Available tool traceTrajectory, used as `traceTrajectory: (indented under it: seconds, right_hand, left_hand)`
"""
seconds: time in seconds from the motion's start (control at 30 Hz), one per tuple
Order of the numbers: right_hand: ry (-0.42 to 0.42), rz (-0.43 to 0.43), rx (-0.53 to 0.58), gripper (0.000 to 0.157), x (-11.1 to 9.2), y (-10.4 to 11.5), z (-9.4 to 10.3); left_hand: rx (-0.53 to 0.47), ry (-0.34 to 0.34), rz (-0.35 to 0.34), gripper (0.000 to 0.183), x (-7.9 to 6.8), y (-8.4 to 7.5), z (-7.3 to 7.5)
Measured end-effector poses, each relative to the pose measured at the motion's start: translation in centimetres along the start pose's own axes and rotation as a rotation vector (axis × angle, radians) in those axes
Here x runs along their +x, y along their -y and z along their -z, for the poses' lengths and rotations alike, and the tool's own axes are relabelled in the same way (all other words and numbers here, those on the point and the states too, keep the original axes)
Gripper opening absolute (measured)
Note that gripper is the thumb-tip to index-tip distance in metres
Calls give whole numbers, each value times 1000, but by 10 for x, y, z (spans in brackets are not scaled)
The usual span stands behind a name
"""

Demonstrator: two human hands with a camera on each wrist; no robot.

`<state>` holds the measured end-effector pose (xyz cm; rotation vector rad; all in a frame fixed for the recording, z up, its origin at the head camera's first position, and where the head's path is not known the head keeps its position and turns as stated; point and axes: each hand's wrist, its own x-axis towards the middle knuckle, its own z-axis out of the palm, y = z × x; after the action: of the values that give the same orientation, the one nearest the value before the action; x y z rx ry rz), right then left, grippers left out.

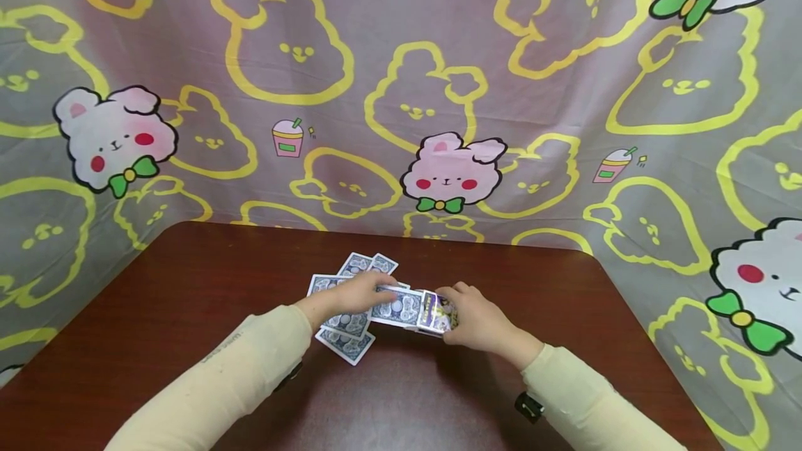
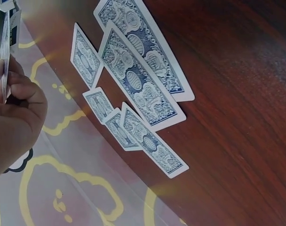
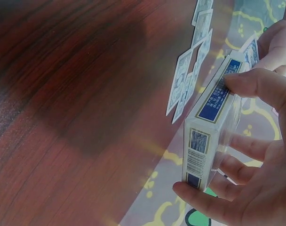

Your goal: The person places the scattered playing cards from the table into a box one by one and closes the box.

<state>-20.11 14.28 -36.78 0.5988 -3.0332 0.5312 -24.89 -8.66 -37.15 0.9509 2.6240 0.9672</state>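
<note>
My right hand (image 1: 481,319) grips a small playing card box (image 1: 437,313) at its right end. In the right wrist view the thumb lies on the box's blue-labelled side (image 3: 220,92), and fingers support it near the barcode end. My left hand (image 1: 360,291) pinches a blue-backed playing card (image 1: 396,307), whose far end meets the open left end of the box. Seen edge-on in the left wrist view, this card (image 2: 6,56) stands between thumb and curled fingers. Several more blue-backed cards (image 2: 138,80) lie face down and overlapping on the table under the left hand.
The dark brown wooden table (image 1: 388,395) has its back edge against a grey cloth (image 1: 351,193) printed with rabbits and yellow outlines. This cloth also hangs along the left and right sides. One loose card (image 1: 347,345) lies nearest the front of the spread.
</note>
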Motion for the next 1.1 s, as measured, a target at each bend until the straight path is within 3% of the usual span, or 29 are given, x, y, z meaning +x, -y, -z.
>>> traceTrajectory:
  seconds: [0.2, 0.43, 0.7, 0.9, 1.0, 1.1]
  right_hand:
    - [3, 11, 1, 66, 0, 0, -1]
    - [-11, 1, -21, 67, 1, 0, -1]
    - [0, -2, 16, 66, 2, 2, 0]
    - [3, 8, 27, 66, 3, 2, 0]
    - [3, -3, 30, 66, 4, 2, 0]
    - [7, -11, 33, 66, 4, 1, 0]
  left_hand:
    - [-56, 61, 75, 36, 0, -7, -1]
    - [-120, -96, 180, 27, 1, -1, -4]
    - [-199, -213, 159, 19, 4, 2, -8]
    - [-147, -218, 154, 23, 5, -5, -12]
    - [-200, -214, 202, 33, 6, -7, -14]
    - [-319, -243, 291, 41, 7, -7, -16]
